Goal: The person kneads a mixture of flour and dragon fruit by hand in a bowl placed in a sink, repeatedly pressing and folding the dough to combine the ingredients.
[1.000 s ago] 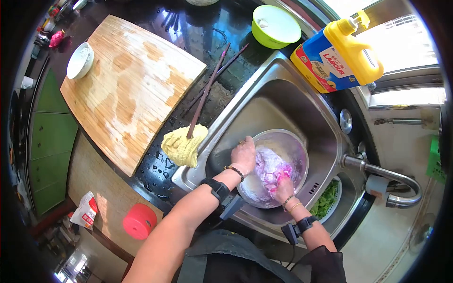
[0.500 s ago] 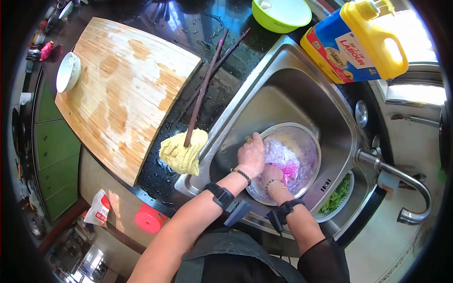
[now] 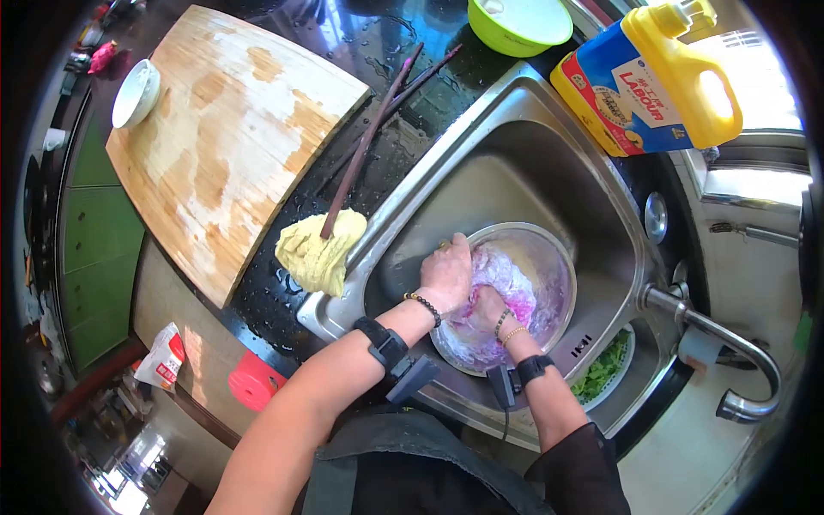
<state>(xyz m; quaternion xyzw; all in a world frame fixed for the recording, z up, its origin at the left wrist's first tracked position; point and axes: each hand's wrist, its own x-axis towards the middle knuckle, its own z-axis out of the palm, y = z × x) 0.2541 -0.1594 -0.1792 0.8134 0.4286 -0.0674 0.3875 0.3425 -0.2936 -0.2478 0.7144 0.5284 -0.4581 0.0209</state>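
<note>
A round metal bowl [image 3: 566, 300] sits in the large basin of the sink. In it lies a white floury mixture [image 3: 506, 266] streaked with purple and bright pink. My left hand [image 3: 446, 276] grips the bowl's left rim with curled fingers. Inside the bowl, my right hand [image 3: 489, 307] presses into the pink part of the mixture. Its fingers are largely buried, so their grip is hidden. Left of the sink, a crumpled yellow cloth-like lump [image 3: 322, 251] lies on the counter, with the end of a dark chopstick [image 3: 369, 142] resting on it.
A wooden cutting board [image 3: 232, 146] with a white bowl [image 3: 136, 94] lies at left. Behind the sink stand a green bowl [image 3: 521, 27] and a yellow detergent jug [image 3: 648, 81]. The faucet [image 3: 712, 343] arches at right over a basin holding leafy greens [image 3: 603, 371].
The whole view has shifted slightly. My right hand has moved within the bowl, working the pink mixture toward its left side. My left hand stays on the rim.
</note>
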